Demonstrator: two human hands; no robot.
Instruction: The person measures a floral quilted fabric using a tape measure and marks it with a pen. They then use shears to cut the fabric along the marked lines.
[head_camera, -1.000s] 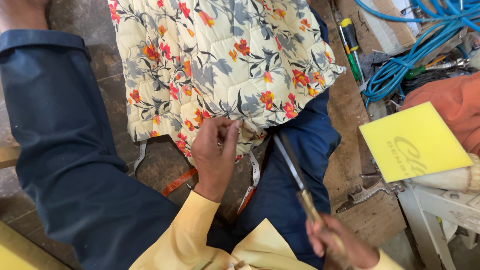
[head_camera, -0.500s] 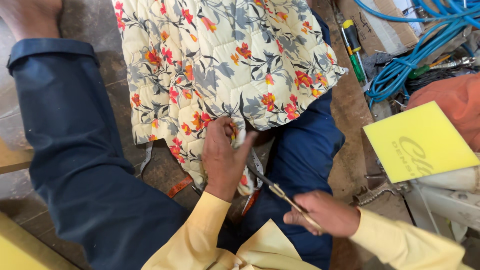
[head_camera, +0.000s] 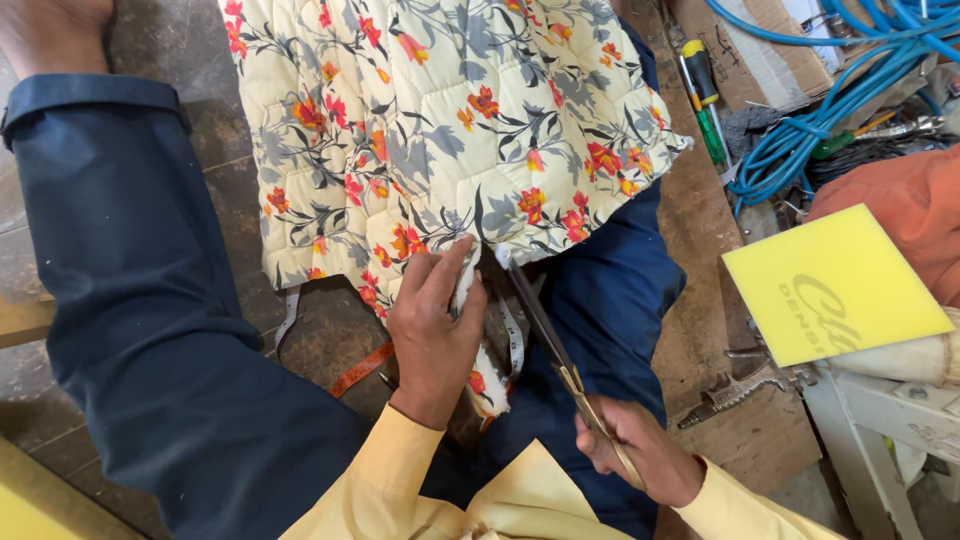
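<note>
Two hands: left hand (head_camera: 435, 335) pinches quilted floral fabric (head_camera: 440, 130); right hand (head_camera: 640, 455) grips scissors (head_camera: 560, 365), blades pointing eleven o'clock toward the pinch.

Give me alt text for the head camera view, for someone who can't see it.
Seen from above, a seated person's left hand pinches the edge of a cream quilted fabric with red flowers, while the right hand holds long scissors with the blades at that edge. A yellow foam square and blue hose lie to the right.
</note>
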